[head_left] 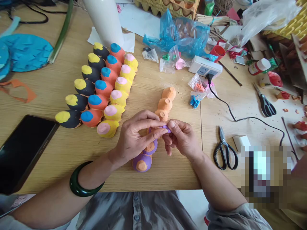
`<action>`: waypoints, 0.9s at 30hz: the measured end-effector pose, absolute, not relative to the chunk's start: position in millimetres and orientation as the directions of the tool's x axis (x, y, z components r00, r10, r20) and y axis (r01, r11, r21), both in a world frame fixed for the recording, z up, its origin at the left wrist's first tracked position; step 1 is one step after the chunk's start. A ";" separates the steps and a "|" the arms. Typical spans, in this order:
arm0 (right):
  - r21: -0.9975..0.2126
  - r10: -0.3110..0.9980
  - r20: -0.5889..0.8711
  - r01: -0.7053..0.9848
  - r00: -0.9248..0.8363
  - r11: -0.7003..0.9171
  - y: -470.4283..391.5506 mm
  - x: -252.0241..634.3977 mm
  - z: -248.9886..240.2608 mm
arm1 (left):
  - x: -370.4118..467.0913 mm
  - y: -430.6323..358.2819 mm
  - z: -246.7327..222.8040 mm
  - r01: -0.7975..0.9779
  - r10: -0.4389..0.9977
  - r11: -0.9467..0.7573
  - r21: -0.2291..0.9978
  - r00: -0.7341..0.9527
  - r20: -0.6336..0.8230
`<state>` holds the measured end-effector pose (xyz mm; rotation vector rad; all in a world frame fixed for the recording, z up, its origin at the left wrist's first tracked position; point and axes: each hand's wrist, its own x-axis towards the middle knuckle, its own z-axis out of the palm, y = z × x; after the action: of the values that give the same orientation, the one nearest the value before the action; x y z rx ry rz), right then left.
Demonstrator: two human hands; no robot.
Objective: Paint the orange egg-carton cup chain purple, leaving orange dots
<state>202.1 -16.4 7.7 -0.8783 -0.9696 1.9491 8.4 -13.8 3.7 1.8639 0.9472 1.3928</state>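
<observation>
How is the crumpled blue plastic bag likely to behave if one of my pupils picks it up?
The blue plastic bag will probably be floppy, since its thin film is full of creases and loose peaks. It looks light for its bulk, though whatever it may hold is hard to make out. It could also nudge the small bag with the pink lump, close to its front edge.

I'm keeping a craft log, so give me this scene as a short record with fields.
Left hand: pinching purple clay
Right hand: fingertips at the same clay
Below hands: orange row, near end partly purple
Left side: black row, red row, yellow row, phone
Right side: near scissors, far scissors, power strip
</observation>
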 end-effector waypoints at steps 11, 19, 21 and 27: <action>-0.813 0.827 -0.236 -0.363 -0.509 -0.456 -15.7 202.1 7.6 | 6.4 -16.0 5.9 0.187 0.892 -0.450 0.873 0.148 0.428; -0.815 0.824 -0.208 -0.372 -0.527 -0.444 -15.7 201.9 7.0 | 7.0 -17.8 6.2 0.258 0.882 -0.470 0.844 0.119 0.455; -0.812 0.832 -0.217 -0.378 -0.511 -0.444 -15.3 202.1 6.4 | 6.8 -17.5 6.2 0.249 0.893 -0.449 0.858 0.115 0.435; -0.807 0.810 -0.253 -0.346 -0.530 -0.479 -14.3 203.1 6.2 | 7.4 -16.4 4.1 0.210 0.878 -0.477 0.854 0.163 0.451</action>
<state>203.1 -14.3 6.2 -0.8293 -0.9255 2.0528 7.4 -16.4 4.1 1.8071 1.0334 1.3448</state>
